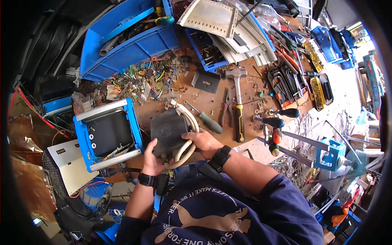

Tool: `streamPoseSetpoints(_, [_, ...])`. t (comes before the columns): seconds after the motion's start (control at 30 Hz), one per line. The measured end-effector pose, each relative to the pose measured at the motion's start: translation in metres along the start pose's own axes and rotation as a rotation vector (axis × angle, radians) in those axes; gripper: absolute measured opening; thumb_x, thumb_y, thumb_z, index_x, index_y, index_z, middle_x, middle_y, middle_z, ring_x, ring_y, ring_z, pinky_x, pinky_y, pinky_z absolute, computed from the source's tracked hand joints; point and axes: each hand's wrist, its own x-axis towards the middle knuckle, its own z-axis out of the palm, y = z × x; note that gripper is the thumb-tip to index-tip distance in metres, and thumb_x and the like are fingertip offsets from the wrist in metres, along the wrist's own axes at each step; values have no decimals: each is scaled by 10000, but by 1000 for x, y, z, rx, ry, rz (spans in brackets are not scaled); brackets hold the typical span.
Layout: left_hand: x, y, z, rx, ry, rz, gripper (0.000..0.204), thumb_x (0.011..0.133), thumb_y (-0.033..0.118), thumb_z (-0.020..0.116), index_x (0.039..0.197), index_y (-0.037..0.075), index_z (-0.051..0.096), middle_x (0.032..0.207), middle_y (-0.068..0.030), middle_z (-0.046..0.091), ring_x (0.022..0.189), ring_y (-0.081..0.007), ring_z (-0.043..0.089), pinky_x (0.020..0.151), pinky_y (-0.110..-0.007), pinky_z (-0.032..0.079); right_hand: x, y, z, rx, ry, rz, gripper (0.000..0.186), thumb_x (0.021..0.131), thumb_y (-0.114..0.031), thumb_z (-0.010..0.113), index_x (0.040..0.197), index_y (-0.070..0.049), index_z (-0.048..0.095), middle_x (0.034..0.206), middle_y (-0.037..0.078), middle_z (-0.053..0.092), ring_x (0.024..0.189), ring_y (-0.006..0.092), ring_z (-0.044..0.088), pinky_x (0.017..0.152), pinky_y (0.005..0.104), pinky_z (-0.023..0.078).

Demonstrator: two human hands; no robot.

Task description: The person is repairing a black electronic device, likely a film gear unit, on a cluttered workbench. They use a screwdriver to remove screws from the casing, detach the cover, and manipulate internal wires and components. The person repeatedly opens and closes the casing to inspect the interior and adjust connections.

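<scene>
Close in front of me, a dark grey box (165, 130) with a thick beige cable (188, 116) is held between both hands. My left hand (152, 163) is closed on its near left corner, thumb along the side and the other fingers hidden beneath. My right hand (203, 143) grips the right side, its thumb pressed on the box beside the looped cable. Just left of the box lies a blue frame (81, 141) with silver metal bars and a black inside with loose wires. A green-handled screwdriver (211, 123) rests right of the cable.
A hammer (237, 92) and pliers (226, 108) lie to the right, near a clamp rack of screwdrivers (273, 122). Small scrap parts (151, 77) cover the table's (204, 102) far side. Behind stand a blue crate (134, 49) and stacked pale panels (241, 45); hex keys (286, 81) lie far right.
</scene>
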Motion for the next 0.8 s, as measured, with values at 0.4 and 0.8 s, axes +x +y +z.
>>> streamPoseSetpoints(0.4, [-48, 16, 8, 19, -151, 534, 570, 937, 436, 474, 1325, 22, 521, 1297, -112, 587, 1180, -268, 555, 1015, -415, 412, -57, -40, 40, -220, -261, -440, 606, 820, -57, 730, 1360, 10, 464, 1153, 61, 621, 1008, 124, 584, 883, 298, 499])
streamPoseSetpoints(0.8, [-9, 20, 12, -5, 12, 154, 543, 902, 461, 539, 1284, 76, 564, 1269, -75, 617, 1148, -269, 571, 972, -445, 455, 6, -24, 22, -105, 16, -76, 292, 864, -117, 677, 1114, 27, 636, 986, 124, 685, 827, 233, 685, 744, 378, 567])
